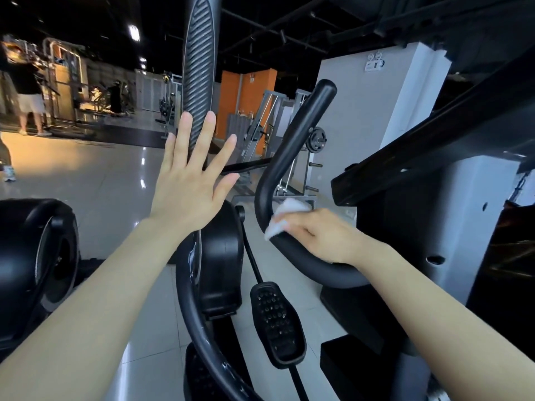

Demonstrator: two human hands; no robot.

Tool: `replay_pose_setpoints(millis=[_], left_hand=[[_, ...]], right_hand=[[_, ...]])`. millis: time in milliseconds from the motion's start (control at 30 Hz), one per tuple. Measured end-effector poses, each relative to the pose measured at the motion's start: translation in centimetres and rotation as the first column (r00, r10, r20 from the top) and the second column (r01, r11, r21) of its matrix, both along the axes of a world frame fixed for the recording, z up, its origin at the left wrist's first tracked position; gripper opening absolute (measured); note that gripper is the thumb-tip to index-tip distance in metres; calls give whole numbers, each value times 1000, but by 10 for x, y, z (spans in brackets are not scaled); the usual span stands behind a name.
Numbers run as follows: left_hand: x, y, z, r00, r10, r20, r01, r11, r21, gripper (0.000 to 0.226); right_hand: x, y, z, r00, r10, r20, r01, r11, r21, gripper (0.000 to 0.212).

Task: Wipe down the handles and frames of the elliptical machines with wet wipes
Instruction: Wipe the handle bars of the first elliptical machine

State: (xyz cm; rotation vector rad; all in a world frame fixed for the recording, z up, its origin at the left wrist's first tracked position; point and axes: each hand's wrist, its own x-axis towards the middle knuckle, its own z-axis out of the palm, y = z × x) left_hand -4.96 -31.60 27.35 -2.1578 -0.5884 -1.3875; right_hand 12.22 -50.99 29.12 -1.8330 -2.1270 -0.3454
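A black curved handlebar (292, 146) of the elliptical machine rises at centre right and bends toward me. My right hand (315, 235) grips its lower bend with a white wet wipe (282, 217) pressed between fingers and bar. My left hand (192, 175) is raised with fingers straight and spread, its fingertips against a ribbed black upright handle (199, 65) at top centre. Below lie the black flywheel housing (220, 261), a studded pedal (276, 319) and a curved frame rail (197, 322).
A second black machine housing (37, 256) stands at the left. A grey and black machine body (434, 227) fills the right side. Weight racks and an orange wall sit behind. People stand far left on the shiny tiled floor (95, 180).
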Motion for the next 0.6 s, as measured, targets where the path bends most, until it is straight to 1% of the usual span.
replay_pose_setpoints(millis=[33, 67, 100, 133, 167, 200, 233, 267, 333, 367, 433, 467, 500, 533, 567, 600], left_hand=[[0, 0, -1, 1000, -3, 3, 3, 1000, 2, 57], [1, 0, -1, 1000, -5, 6, 5, 1000, 4, 57], [2, 0, 0, 1000, -4, 9, 4, 1000, 6, 57], [3, 0, 0, 1000, -1, 11, 1, 1000, 7, 57], [2, 0, 0, 1000, 1, 15, -1, 1000, 5, 57], [2, 0, 0, 1000, 4, 20, -4, 1000, 5, 57], [1, 0, 0, 1000, 4, 23, -4, 1000, 7, 58], [1, 0, 0, 1000, 1, 23, -1, 1000, 8, 58], [2, 0, 0, 1000, -6, 19, 6, 1000, 4, 58], [2, 0, 0, 1000, -5, 19, 5, 1000, 2, 58], [2, 0, -1, 1000, 4, 18, -5, 1000, 4, 58], [2, 0, -1, 1000, 9, 14, -9, 1000, 4, 58], [2, 0, 0, 1000, 12, 11, -12, 1000, 3, 58], [2, 1, 0, 1000, 11, 5, -11, 1000, -1, 57], [2, 1, 0, 1000, 9, -2, -9, 1000, -6, 57], [1, 1, -1, 1000, 7, -8, -7, 1000, -15, 57]], right_hand=[[-3, 0, 6, 1000, 1, -21, 2, 986, 168, 29], [-5, 3, 10, 1000, -29, 1, 27, 934, 357, 29], [-5, 10, 14, 996, -88, -3, 78, 863, 500, 31], [-5, 18, 14, 989, -128, -79, 150, 795, 587, 33], [-7, 28, 13, 969, -134, -206, 235, 749, 620, 35], [-11, 39, 8, 940, -135, -313, 310, 718, 624, 37], [-16, 49, 1, 918, -147, -369, 363, 686, 630, 37], [-19, 60, -9, 905, -168, -391, 398, 658, 639, 39], [-24, 74, -28, 894, -231, -385, 438, 633, 638, 40], [-26, 79, -35, 891, -269, -366, 450, 631, 631, 41], [-29, 81, -45, 894, -355, -272, 447, 696, 561, 46], [-29, 83, -54, 902, -369, -222, 430, 735, 524, 51], [-34, 82, -60, 913, -351, -208, 408, 771, 489, 56], [-38, 81, -63, 917, -356, -177, 397, 791, 465, 59], [-42, 79, -65, 904, -417, -90, 413, 804, 427, 61], [-48, 76, -61, 889, -457, -23, 436, 829, 351, 60]])
